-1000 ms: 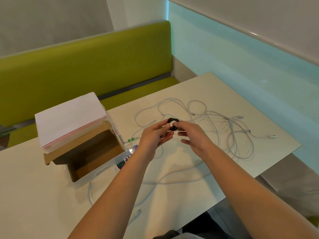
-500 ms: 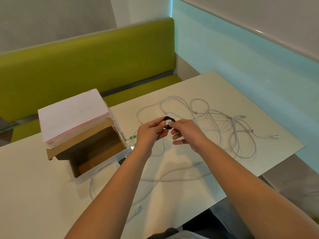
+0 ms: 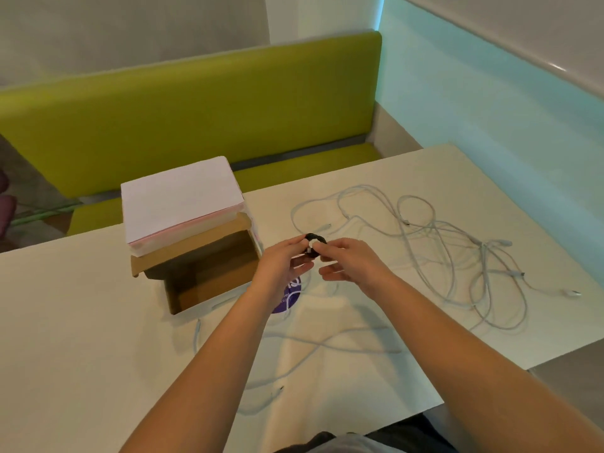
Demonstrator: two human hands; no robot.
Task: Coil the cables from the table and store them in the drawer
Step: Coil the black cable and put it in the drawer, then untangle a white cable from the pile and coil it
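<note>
Cables: a small black coiled cable loop (image 3: 314, 244) is pinched between both hands, lifted above the pale cream surface (image 3: 81, 338). Left hand (image 3: 283, 264): thumb and forefinger curled onto the loop's left side, remaining fingers (image 3: 302, 260) loosely bent beneath. Right hand (image 3: 351, 260): thumb and forefinger closed on the loop's right side; lower fingers extended, holding nothing. A small white bit shows at the loop between the two fingertips; cannot tell what it is.

Right of the right fingers: a loose tangle of thin white cables (image 3: 457, 253) sprawled flat over the surface, several plug ends visible at the far right. Below both wrists, more white cable strands (image 3: 313, 346) trail toward the near edge.

Left of the left fingers: an open brown cardboard drawer in a white box (image 3: 209, 276), pulled out, its inside bare as far as seen. A stack of white paper sheets (image 3: 179, 197) rests on top of the box. Just under the left hand, a round purple sticker (image 3: 287, 297), partly hidden.

Beyond the fingers: a lime-green padded bench seat (image 3: 196, 109) along the wall.
</note>
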